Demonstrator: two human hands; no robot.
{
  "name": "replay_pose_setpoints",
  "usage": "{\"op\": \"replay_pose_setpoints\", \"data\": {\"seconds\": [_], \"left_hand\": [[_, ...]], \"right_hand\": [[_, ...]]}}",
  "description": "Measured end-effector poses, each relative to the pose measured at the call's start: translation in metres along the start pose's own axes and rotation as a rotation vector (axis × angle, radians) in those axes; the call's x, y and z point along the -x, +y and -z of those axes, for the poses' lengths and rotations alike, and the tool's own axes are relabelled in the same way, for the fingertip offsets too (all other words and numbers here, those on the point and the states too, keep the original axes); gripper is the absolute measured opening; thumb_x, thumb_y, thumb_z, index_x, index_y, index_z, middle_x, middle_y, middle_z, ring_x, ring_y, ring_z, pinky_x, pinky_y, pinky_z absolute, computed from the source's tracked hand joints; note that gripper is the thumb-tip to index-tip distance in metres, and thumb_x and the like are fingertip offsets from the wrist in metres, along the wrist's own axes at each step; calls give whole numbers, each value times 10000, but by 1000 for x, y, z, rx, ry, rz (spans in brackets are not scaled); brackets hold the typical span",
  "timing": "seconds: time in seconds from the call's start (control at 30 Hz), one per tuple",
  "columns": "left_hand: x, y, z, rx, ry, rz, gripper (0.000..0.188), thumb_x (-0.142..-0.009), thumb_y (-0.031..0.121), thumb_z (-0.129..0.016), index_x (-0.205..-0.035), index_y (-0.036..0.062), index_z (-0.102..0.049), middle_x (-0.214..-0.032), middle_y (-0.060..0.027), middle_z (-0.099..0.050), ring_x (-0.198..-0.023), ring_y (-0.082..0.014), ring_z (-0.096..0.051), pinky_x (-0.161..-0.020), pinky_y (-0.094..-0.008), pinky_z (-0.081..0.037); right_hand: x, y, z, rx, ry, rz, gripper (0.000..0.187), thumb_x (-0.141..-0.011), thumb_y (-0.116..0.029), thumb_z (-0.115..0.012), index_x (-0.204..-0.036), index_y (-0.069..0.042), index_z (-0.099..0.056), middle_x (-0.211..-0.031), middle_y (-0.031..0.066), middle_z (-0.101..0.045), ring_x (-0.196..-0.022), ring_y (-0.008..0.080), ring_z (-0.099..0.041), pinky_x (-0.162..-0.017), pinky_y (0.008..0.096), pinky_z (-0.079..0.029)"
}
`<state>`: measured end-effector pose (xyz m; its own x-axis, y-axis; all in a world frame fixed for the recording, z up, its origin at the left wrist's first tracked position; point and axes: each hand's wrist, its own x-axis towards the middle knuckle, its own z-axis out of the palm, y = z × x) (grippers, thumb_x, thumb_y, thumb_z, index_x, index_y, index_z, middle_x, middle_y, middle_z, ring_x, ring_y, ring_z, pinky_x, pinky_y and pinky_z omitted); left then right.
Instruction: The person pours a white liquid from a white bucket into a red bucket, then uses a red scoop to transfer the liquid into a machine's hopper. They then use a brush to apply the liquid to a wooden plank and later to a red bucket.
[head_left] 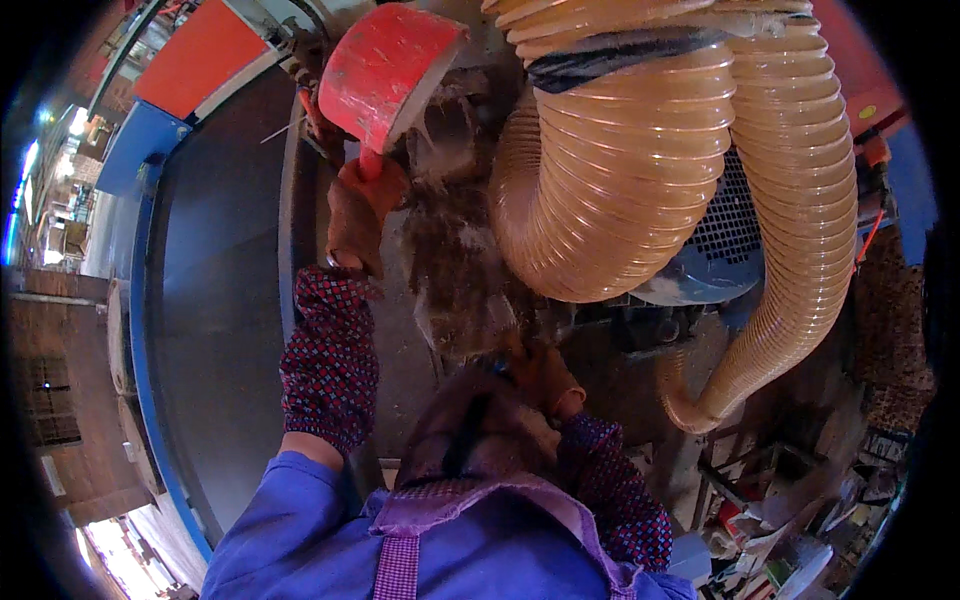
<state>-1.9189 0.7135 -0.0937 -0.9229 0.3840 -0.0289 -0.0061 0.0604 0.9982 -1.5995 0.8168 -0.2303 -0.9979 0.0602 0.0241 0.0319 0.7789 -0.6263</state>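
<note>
My left hand, in a brown work glove, is closed round the short handle of a red plastic scoop. The scoop is raised and tilted, its open side facing right. Right of that hand hangs a dusty, translucent sheet or bag, streaked brown. My right hand, also gloved, is low in front of my body at the lower edge of this sheet. Its fingers look curled, but shadow hides what they hold.
Two thick ribbed tan hoses hang close on the right, bound with black tape. Behind them is a black grille. A dark belt-like surface with a blue frame runs along the left. Mixed clutter lies at lower right.
</note>
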Motion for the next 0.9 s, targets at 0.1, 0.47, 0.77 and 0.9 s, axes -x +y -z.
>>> {"op": "replay_pose_setpoints", "data": {"seconds": [0.1, 0.47, 0.77, 0.9], "left_hand": [[-6, -4, 5, 195, -1, 74, 157, -878, 121, -509, -940, 1, -588, -752, -74, -585, -640, -144, -537, -562, -266, -391], [-15, -5, 14, 134, -8, 67, 335, -822, 44, -678, -1122, -46, -558, -948, -85, -630, -746, -178, -611, -601, -286, -473], [-4, 3, 9, -19, 82, 43, 316, -789, 19, -703, -1077, -43, -587, -896, -73, -641, -727, -158, -609, -573, -256, -450], [-1, 8, 4, -55, 89, 21, 272, -802, 110, -707, -1032, 3, -610, -834, -44, -637, -670, -126, -581, -534, -236, -408]], "right_hand": [[-3, -1, 0, 4, 78, 35, 541, -833, -263, -587, -1286, -14, -428, -866, 277, -601, -719, 457, -607, -591, 482, -506], [5, 12, -25, 35, 29, -64, 529, -825, -322, -602, -1258, -47, -473, -846, 239, -586, -746, 428, -602, -621, 475, -507], [3, 13, -22, 58, -3, -34, 540, -828, -270, -589, -1288, -37, -429, -818, 225, -599, -734, 410, -606, -614, 461, -507], [4, 29, -44, 24, -8, -46, 569, -805, -228, -585, -1302, -29, -390, -833, 235, -598, -753, 411, -605, -642, 464, -505]]}}
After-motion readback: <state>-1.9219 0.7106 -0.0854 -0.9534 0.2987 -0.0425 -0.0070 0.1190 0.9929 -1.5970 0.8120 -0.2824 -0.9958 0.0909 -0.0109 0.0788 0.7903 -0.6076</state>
